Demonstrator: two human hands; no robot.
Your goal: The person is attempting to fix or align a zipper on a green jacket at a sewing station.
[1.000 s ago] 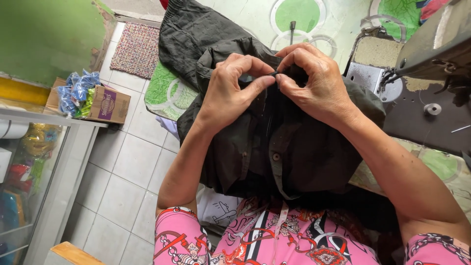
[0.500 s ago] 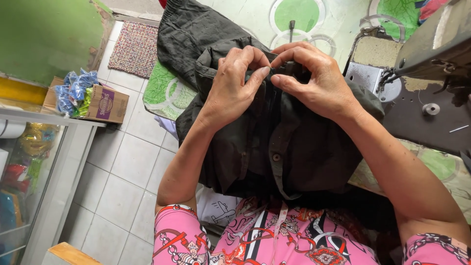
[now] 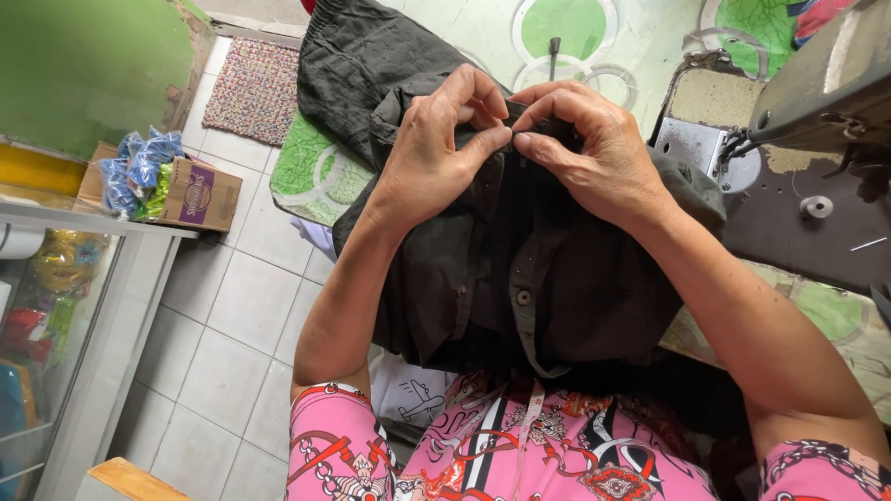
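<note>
Both hands pinch one dark shirt [image 3: 520,278] at its top edge. The left hand [image 3: 432,153] has thumb and forefinger closed on a fold of cloth, the other fingers curled above it. The right hand [image 3: 594,153] meets it fingertip to fingertip, its thumb and forefinger closed on the same fold, so the two grips touch with no gap between them. Below the fingers the shirt hangs down over the lap, its button strip running straight down from the pinch, with one button [image 3: 524,298] showing well below the fingertips. Above and to the left of the fingers more dark cloth bunches up and spreads away over a green mat [image 3: 302,172].

Right of the right hand, close by, sits a sewing machine [image 3: 817,83] on its table [image 3: 826,232]; the shirt's right edge lies against that table's rim, so room there is tight. Left of the left hand the tiled floor [image 3: 223,306] lies open, with a cardboard box [image 3: 200,193] of blue bags and a glass cabinet [image 3: 83,306] well apart at the far left. Past the fingertips, a woven rug [image 3: 255,88] lies on the floor.
</note>
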